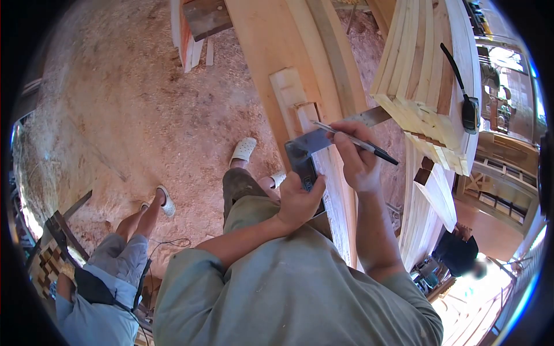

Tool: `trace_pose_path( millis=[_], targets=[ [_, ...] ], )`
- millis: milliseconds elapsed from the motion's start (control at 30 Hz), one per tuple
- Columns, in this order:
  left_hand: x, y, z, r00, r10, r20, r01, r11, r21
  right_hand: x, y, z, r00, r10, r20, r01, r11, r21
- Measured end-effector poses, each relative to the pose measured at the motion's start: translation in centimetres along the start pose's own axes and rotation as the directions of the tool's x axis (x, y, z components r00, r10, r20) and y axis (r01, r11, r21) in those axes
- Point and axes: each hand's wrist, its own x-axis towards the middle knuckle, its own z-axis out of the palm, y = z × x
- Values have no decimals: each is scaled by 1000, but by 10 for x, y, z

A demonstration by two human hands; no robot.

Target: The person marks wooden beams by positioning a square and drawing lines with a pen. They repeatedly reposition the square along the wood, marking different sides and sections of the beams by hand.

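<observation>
My left hand (pixel 300 199) is closed around the dark stock of a try square (pixel 299 157), at the near edge of a wooden workpiece. The square's metal blade lies across the wood and runs out to the right. Between the fingers of my right hand (pixel 359 161) is a pen (pixel 369 147), its tip pointing left, right over the blade. Just beyond the blade, a small pale wood block (pixel 287 91) lies on the broad plank (pixel 259 34). My right fingers come close to the blade's upper side.
Stacked pale boards (pixel 415 63) stand at the right, with a black-strapped tool (pixel 470 112) on them. Another person (pixel 109 282) is at the lower left, and a second person (pixel 456 254) at the right. Sawdust covers the floor (pixel 144 104); wood offcuts (pixel 193 52) lie at the top.
</observation>
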Motion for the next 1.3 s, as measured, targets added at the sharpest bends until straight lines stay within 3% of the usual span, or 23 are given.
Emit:
trace_pose_path(
  millis=[33,100,300,467,733,833,1133,1233,1300],
  targets=[
    [0,-5,1,1000,-25,-5,25,996,-89,1,2,-1,1000,3,-1,-3,1000,-1],
    [-1,0,-1,999,-38,10,38,997,-65,2,8,-2,1000,-18,16,19,997,-80],
    [-3,-9,1,997,-79,6,79,995,-53,9,10,-3,996,76,47,-73,996,-60],
    [-3,-6,3,998,-59,-15,57,996,-72,21,1,-6,995,81,59,-74,991,-108],
    [-4,-4,3,989,-148,-1,147,984,-98,29,5,1,994,88,71,-80,991,-104],
    [-4,-6,4,991,-132,-6,129,979,-159,31,7,3,991,80,111,-64,988,-139],
    [-2,-3,4,990,-139,-20,136,984,-115,35,6,0,990,94,104,-70,973,-218],
    [-2,-9,6,995,-91,-33,86,989,-124,38,5,-6,990,37,134,-8,977,-215],
    [-4,-10,5,995,-93,-30,89,989,-119,40,-6,-8,994,70,79,-37,931,-364]
  ],
)
